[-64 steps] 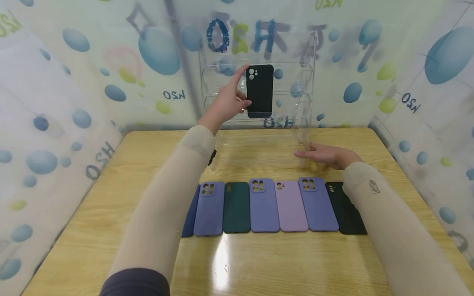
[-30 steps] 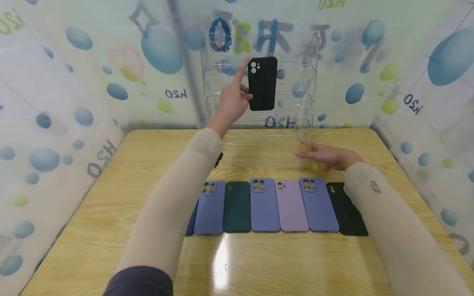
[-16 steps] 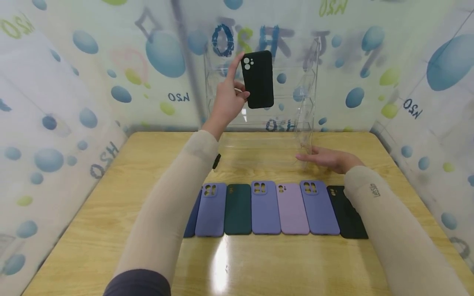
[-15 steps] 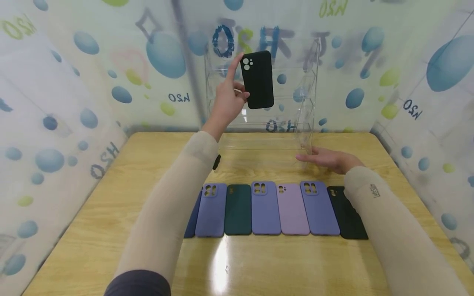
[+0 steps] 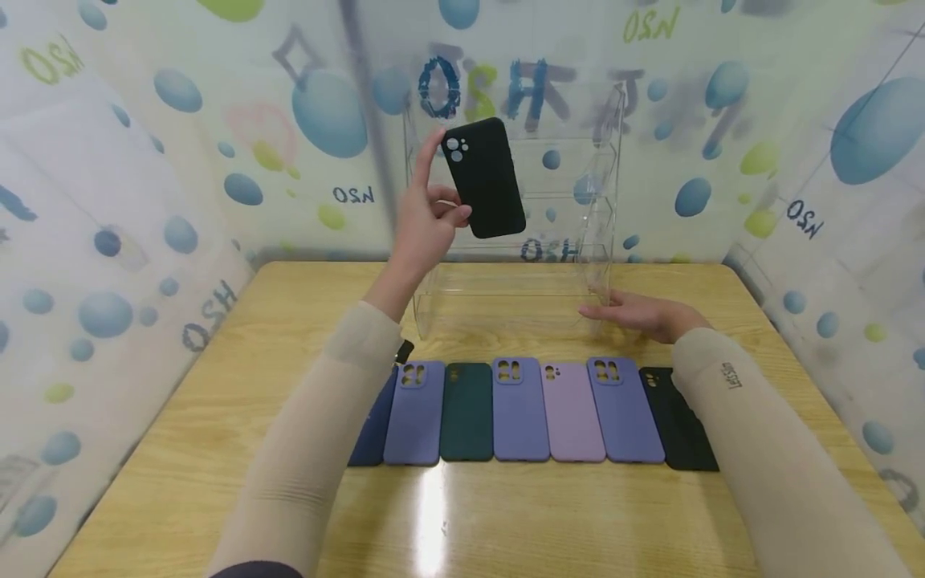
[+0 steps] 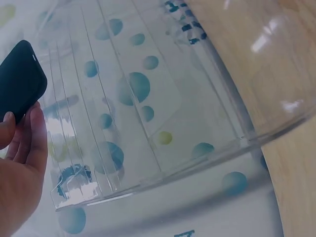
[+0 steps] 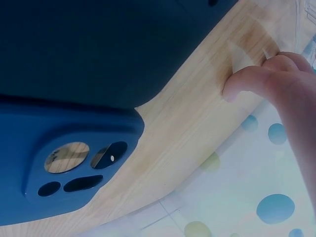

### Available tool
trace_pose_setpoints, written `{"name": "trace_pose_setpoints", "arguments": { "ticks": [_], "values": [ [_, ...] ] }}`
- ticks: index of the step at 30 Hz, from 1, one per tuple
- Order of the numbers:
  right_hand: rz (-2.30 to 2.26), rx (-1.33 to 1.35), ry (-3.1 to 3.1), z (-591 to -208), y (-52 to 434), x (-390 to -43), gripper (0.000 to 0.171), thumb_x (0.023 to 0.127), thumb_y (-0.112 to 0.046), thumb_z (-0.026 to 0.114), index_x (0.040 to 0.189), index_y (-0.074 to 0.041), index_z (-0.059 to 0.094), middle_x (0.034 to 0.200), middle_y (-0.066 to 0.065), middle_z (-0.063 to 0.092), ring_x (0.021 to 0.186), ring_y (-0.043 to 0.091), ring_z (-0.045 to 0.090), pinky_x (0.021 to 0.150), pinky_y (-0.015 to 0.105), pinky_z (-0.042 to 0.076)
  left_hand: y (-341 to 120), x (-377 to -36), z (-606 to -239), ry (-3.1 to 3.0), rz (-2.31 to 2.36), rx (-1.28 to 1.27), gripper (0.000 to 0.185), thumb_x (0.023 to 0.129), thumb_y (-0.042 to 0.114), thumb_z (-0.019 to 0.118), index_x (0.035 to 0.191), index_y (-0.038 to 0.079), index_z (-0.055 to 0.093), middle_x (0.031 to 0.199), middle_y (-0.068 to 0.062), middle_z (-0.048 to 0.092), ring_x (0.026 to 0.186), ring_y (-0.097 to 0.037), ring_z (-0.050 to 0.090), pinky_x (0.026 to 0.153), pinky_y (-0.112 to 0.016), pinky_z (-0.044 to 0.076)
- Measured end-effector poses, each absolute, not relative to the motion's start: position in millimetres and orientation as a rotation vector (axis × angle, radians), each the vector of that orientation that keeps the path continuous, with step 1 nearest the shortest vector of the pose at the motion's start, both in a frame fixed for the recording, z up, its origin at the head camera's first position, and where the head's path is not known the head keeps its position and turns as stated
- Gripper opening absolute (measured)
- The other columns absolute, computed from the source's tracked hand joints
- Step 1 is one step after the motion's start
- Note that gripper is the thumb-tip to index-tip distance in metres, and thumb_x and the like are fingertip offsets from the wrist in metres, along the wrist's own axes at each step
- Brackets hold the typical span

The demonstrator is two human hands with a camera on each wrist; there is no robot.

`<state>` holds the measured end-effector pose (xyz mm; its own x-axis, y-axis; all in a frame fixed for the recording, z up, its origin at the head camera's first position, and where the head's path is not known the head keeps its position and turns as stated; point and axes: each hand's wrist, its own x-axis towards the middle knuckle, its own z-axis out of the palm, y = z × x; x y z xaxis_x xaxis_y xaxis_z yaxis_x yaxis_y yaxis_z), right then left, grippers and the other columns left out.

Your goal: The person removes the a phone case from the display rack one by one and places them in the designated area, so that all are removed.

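My left hand point(image 5: 426, 225) pinches a black phone case point(image 5: 486, 181) along its left edge, index finger up at the camera-hole corner and thumb lower down. The case leans to the left, raised in front of a clear acrylic display rack point(image 5: 520, 282) with stepped tiers. In the left wrist view, the thumb and fingers hold the dark case point(image 6: 22, 81) at one edge, with the rack's ledges beside it. My right hand point(image 5: 643, 313) grips the rack's lower right side, thumb in front and other fingers partly hidden behind. In the right wrist view this hand point(image 7: 276, 76) reaches the clear panel.
Before the rack lies a row of phone cases: navy point(image 5: 372, 437), periwinkle point(image 5: 415, 421), dark green point(image 5: 466, 417), another periwinkle point(image 5: 520, 417), pink point(image 5: 574, 417), a third periwinkle point(image 5: 627, 417) and black point(image 5: 679, 425), partly under the right sleeve. Patterned sheets surround the wooden table point(image 5: 217, 361).
My left hand first lifts the black case, then draws it left and down, nearer to me, and tilts it leftward. My right hand stays at the rack's lower right side.
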<state>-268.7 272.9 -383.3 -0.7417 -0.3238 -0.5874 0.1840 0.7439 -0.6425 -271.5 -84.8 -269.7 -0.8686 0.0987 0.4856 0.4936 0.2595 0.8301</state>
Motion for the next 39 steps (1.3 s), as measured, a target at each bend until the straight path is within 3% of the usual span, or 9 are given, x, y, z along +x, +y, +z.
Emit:
{"name": "trace_pose_setpoints", "arguments": {
  "ticks": [5,9,19,25,39],
  "values": [
    [-0.919,-0.113,2.23,-382.7,276.0,-270.9,0.12,0.099,-0.079,0.049,0.167,-0.011,-0.024,0.175,0.025,-0.023,0.162,0.053,-0.013,0.13,0.073,0.002,-95.1,-260.3,-282.9,-2.181,-1.66,-0.56,0.097,0.098,-0.009,0.068,0.166,0.045,0.027,0.094,-0.019,0.073,0.081,-0.033,0.076,0.084,-0.035,0.066],
    [-0.922,-0.121,2.236,-384.9,277.9,-271.8,0.119,0.099,-0.078,0.049,0.167,-0.012,-0.023,0.175,0.025,-0.023,0.162,0.053,-0.012,0.13,0.074,0.003,-102.8,-252.6,-293.7,-2.197,-1.659,-0.506,0.098,0.095,-0.013,0.069,0.167,0.041,0.029,0.091,-0.02,0.072,0.077,-0.03,0.076,0.081,-0.035,0.067],
    [-0.941,-0.149,2.232,-383.7,279.1,-269.0,0.116,0.099,-0.078,0.051,0.169,-0.018,-0.021,0.176,0.021,-0.023,0.163,0.051,-0.012,0.131,0.072,0.004,-139.9,-227.2,-313.1,-2.392,-1.641,-0.429,0.105,0.094,-0.014,0.07,0.164,0.051,0.027,0.093,-0.023,0.072,0.078,-0.029,0.077,0.074,-0.033,0.067],
    [-0.931,-0.144,2.245,-378.9,282.0,-266.6,0.115,0.101,-0.076,0.05,0.169,-0.017,-0.021,0.176,0.024,-0.021,0.163,0.053,-0.01,0.131,0.073,0.006,-166.7,-215.3,-322.2,-2.565,-1.691,-0.366,0.109,0.095,-0.012,0.071,0.163,0.056,0.02,0.1,-0.022,0.07,0.078,-0.031,0.077,0.075,-0.04,0.068],
    [-0.895,-0.105,2.27,-384.7,280.8,-268.0,0.125,0.097,-0.082,0.049,0.167,-0.005,-0.021,0.176,0.029,-0.014,0.162,0.055,-0.003,0.131,0.072,0.01,-225.9,-194.8,-341.0,-2.72,-1.764,-0.362,0.111,0.091,-0.015,0.071,0.169,0.043,0.017,0.093,-0.023,0.072,0.077,-0.031,0.077,0.076,-0.047,0.068]
  ]
}}
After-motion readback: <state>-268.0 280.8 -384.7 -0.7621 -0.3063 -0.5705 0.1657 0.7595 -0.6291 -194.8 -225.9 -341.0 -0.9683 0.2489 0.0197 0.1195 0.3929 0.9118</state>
